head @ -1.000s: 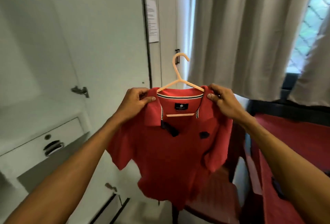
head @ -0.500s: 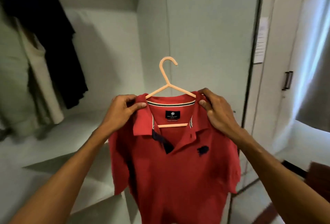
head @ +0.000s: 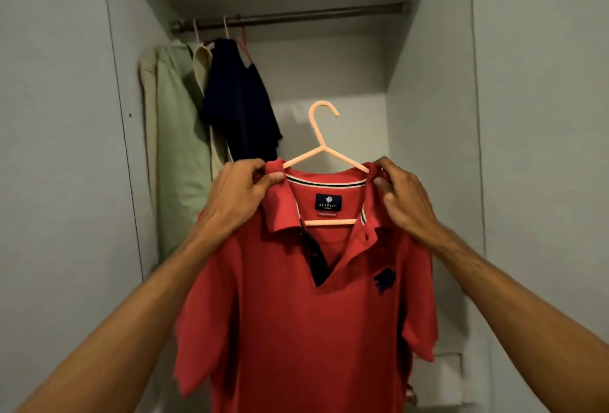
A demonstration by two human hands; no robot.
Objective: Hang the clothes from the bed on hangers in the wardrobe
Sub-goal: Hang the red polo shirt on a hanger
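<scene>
Red polo shirt (head: 313, 330) hangs on a pale pink plastic hanger (head: 329, 222); your left hand (head: 237, 195) and right hand (head: 403, 201) each pinch a shoulder. Its hook (head: 321, 109) stands upright, well below the metal wardrobe rail (head: 313, 15) running left to right, farther in. A navy shirt (head: 240, 106) and pale green garment (head: 178, 149) crowd the rail's left end.

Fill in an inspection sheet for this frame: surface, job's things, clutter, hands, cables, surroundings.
Surface: nothing seen.
Job's things: red polo shirt on a peach hanger, held below the rail, hook not yet on it.
Clutter: nothing seen.
Grippers: left hand and right hand each pinch a shoulder of the shirt.
Cables: nothing seen.
Surroundings: open wardrobe; navy garment and pale green garment hang at the rail's left end.
</scene>
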